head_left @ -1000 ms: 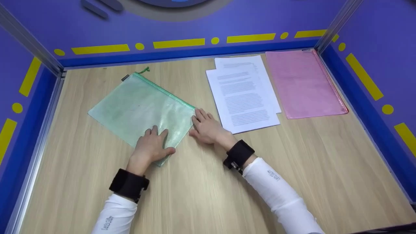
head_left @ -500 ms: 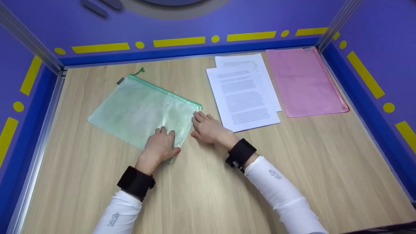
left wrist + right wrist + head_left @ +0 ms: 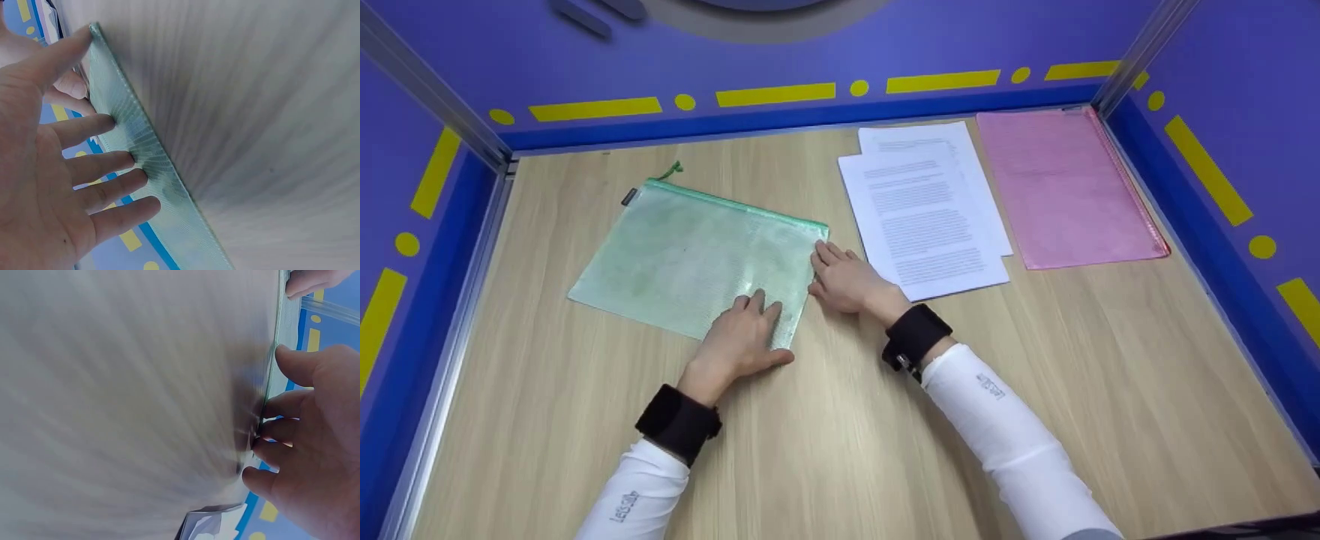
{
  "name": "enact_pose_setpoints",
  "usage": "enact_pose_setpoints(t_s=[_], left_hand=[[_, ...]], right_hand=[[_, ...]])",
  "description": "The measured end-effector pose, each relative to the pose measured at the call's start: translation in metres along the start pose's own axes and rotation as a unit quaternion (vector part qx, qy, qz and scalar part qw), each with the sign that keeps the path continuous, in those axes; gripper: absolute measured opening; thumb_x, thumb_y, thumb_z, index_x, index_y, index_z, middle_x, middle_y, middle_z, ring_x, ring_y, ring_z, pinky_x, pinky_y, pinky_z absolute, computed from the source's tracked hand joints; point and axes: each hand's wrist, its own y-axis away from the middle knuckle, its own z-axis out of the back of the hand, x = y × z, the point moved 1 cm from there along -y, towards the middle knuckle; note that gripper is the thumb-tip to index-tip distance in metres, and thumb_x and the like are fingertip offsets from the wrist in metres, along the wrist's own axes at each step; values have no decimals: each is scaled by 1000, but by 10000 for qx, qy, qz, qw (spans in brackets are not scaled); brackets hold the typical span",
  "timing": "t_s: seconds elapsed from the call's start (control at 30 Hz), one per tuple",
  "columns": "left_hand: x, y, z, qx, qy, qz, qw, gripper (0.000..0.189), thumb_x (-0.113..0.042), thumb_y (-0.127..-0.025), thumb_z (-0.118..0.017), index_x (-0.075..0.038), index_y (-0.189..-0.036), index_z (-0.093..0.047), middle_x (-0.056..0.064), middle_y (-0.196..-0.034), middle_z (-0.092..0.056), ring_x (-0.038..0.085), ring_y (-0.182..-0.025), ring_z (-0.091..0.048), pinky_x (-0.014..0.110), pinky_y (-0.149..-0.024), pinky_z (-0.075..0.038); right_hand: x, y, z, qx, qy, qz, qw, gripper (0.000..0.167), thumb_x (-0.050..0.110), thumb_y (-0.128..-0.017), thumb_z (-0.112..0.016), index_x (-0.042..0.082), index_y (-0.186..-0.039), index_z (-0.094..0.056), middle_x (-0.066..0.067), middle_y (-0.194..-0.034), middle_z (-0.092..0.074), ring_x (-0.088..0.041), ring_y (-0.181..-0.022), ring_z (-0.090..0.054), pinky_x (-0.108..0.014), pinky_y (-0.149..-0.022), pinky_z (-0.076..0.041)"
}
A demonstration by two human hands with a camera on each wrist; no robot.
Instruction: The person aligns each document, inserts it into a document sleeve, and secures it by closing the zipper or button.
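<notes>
A translucent green zipper folder (image 3: 675,255) lies flat on the wooden table (image 3: 840,435), its zipper edge at the far side and a green pull cord at its far left corner. Spread fingers of my left hand (image 3: 735,337) press on its near right corner, which they partly cover; in the left wrist view the fingertips (image 3: 149,207) rest on the mesh sheet. Against the folder's right edge lies my right hand (image 3: 851,281), fingers extended. The right wrist view shows its thumb and fingers along that edge. Neither hand grips anything.
Right of the folder lies a stack of printed paper sheets (image 3: 926,225), the top part offset from the lower one. Beside it, at the back right, is a pink zipper folder (image 3: 1069,195). Purple panels (image 3: 780,67) border the table at the back and sides.
The green folder has turned clockwise, so its zipper edge now slants less. My left hand has slid right with its near corner; my right hand has shifted slightly right and away.
</notes>
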Motion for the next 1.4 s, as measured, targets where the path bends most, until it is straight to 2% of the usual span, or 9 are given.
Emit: enact_pose_setpoints(t_s=[0.27, 0.53, 0.67, 0.77, 1.0, 1.13, 1.23, 1.3, 1.4], left_hand=[[-7, -4, 3, 132, -116, -27, 9998, 75, -48, -80, -78, 2, -131, -58, 33, -138, -51, 45, -121, -53, 52, -88, -56], [-17, -1, 3, 332, -377, -76, 9987, 59, -24, -86, -67, 13, -130, -54, 38, -135, -50, 48, -118, -55, 50, -88, -57], [-17, -1, 0, -57, -598, -263, 9978, 41, -10, -92, -58, 14, -125, -57, 38, -127, -55, 48, -111, -59, 50, -83, -58], [-14, -2, -3, -515, -593, -369, 9962, 25, -2, -92, -57, 11, -112, -64, 32, -112, -62, 43, -97, -63, 49, -74, -59], [2, -8, -3, -1225, 177, -351, 9917, 14, 4, -84, -56, 2, -83, -70, 18, -81, -69, 36, -76, -66, 48, -67, -55], [9, -9, 1, -1225, 754, -204, 9894, 13, 3, -84, -55, -1, -80, -67, 14, -71, -67, 27, -66, -63, 46, -64, -51], [11, -9, 2, -1203, 1008, -105, 9875, 15, 2, -85, -53, 0, -88, -68, 14, -71, -67, 23, -62, -55, 46, -63, -49], [12, -9, 2, -1288, 1117, -52, 9853, 20, 2, -86, -53, 0, -96, -70, 15, -75, -70, 22, -63, -56, 45, -64, -50], [11, -10, 1, -1552, 1281, 15, 9795, 24, 1, -88, -52, 0, -104, -70, 16, -81, -73, 23, -66, -61, 44, -66, -52]], right_hand=[[-6, -2, 2, 31, -303, 47, 9995, 68, 42, -106, -38, 2, -157, -19, -16, -168, -7, -28, -157, -8, -49, -126, -19], [-6, -2, 1, -2, -477, 102, 9988, 68, 42, -106, -38, 2, -157, -19, -16, -168, -6, -29, -157, -8, -49, -127, -17], [-8, -2, 2, 8, -558, 95, 9984, 68, 43, -105, -39, 2, -156, -19, -16, -167, -6, -29, -157, -8, -49, -127, -16], [-9, -2, 1, -3, -620, 124, 9980, 69, 43, -105, -39, 1, -156, -19, -16, -167, -6, -28, -157, -7, -49, -127, -16], [-15, 2, -1, -213, -1278, 225, 9913, 68, 41, -105, -41, 0, -156, -20, -18, -167, -8, -29, -157, -9, -49, -127, -13], [-17, 6, -5, -486, -2098, 160, 9764, 68, 40, -105, -41, -1, -156, -21, -19, -167, -9, -30, -156, -11, -47, -128, -11], [-16, 10, -7, -729, -2783, 70, 9577, 67, 38, -106, -41, -1, -156, -19, -18, -167, -10, -30, -156, -12, -44, -128, -12], [-14, 14, -7, -851, -3368, -56, 9377, 66, 37, -106, -41, 0, -156, -19, -16, -167, -12, -28, -156, -12, -42, -128, -12], [-12, 18, -7, -1010, -4344, -293, 8946, 66, 38, -106, -41, 1, -157, -18, -15, -166, -17, -27, -156, -15, -40, -128, -14]])
